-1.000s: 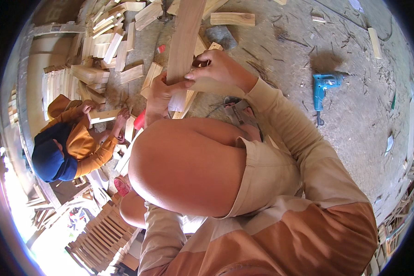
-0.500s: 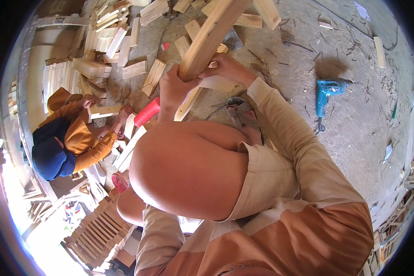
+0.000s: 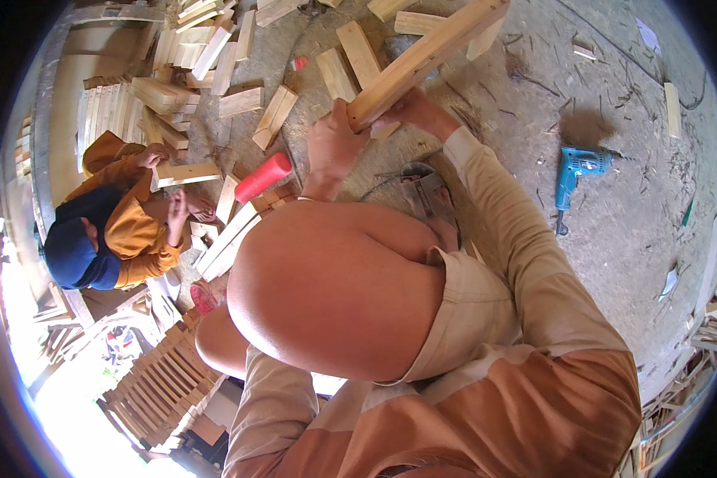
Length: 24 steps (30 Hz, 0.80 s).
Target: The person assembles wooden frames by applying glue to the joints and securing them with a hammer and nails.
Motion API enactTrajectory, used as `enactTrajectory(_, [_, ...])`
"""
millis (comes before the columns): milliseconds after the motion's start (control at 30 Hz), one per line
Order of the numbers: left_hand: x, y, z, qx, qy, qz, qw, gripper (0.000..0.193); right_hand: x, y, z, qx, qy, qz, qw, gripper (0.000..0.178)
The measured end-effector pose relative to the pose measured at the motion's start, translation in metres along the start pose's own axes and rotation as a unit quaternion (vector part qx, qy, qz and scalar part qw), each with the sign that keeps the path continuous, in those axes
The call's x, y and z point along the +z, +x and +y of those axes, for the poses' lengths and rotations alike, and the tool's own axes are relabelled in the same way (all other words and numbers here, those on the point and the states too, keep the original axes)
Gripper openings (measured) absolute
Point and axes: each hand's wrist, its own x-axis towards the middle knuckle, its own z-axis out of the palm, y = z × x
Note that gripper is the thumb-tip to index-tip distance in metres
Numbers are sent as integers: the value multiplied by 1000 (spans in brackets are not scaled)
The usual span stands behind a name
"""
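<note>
A long wooden beam (image 3: pixel 430 62) slants up to the right in front of my knees. My left hand (image 3: pixel 336 142) is closed around its near end, with the thumb side against the wood. My right hand (image 3: pixel 424 115) grips the same beam from its right side; some of its fingers are hidden behind the wood. A red cylindrical object (image 3: pixel 264 178) lies just left of my left wrist. My sandalled foot (image 3: pixel 429 195) shows below the right hand.
A blue corded drill (image 3: pixel 579 169) lies on the concrete floor at the right. Short wooden blocks (image 3: pixel 276 117) are scattered ahead, and stacked boards (image 3: pixel 103 119) stand at the left. A co-worker in a blue head covering (image 3: pixel 76 251) sits at the left beside a wooden piece (image 3: pixel 186 174).
The beam in my hands has swung to the right and tilted lower. A pale strip seen under my hands is out of sight. The co-worker's nearer hand has come off their wooden piece.
</note>
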Motion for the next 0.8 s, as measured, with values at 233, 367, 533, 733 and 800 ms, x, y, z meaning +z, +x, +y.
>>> enactTrajectory(233, [1,-4,10,8,13,6,1000,37,-12,4,24,7,-108,12,994,74])
enactTrajectory(367, [11,-12,6,-5,0,20,1000,38,-45,-13,7,5,-243,23,970,52])
enactTrajectory(533, [15,-11,10,-10,-10,27,1000,38,-114,-53,39,43,-398,180,898,29])
enactTrajectory(733, [6,-16,14,-44,-1,4,999,38,-111,-85,56,149,-529,192,813,20])
enactTrajectory(800, [5,-15,14,-35,-6,10,999,39,-97,-84,74,143,-615,146,761,20])
